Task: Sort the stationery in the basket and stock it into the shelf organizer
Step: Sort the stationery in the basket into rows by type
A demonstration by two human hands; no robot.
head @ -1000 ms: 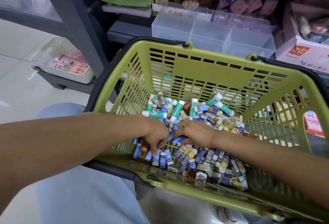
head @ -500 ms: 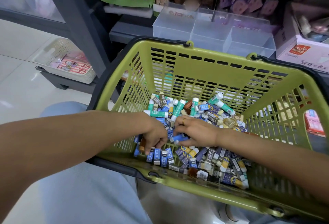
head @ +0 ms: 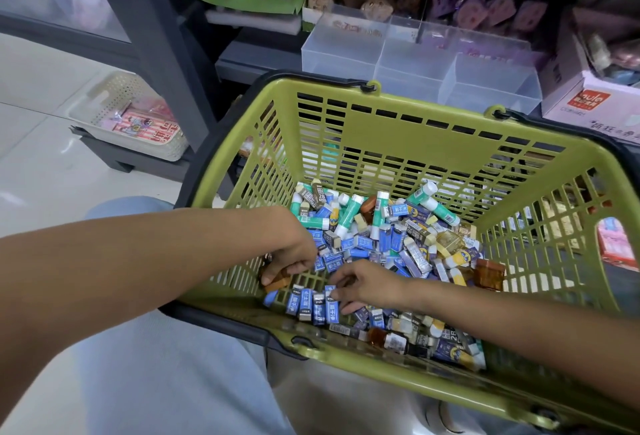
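Inside the green slatted plastic basket [head: 391, 130], my right hand [head: 367, 284] pinches a light, stiff blue-sleeved eraser [head: 331, 306] by its long sides, left hand [head: 294, 254] curled over others.

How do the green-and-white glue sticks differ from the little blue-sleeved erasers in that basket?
The green-and-white glue sticks are long round tubes with white caps; the blue-sleeved erasers are short flat blocks in paper sleeves. The glue sticks lie scattered toward the far side of the pile, while several erasers stand lined up in a row near the front, by the right hand. Both sit loose in the green plastic basket.
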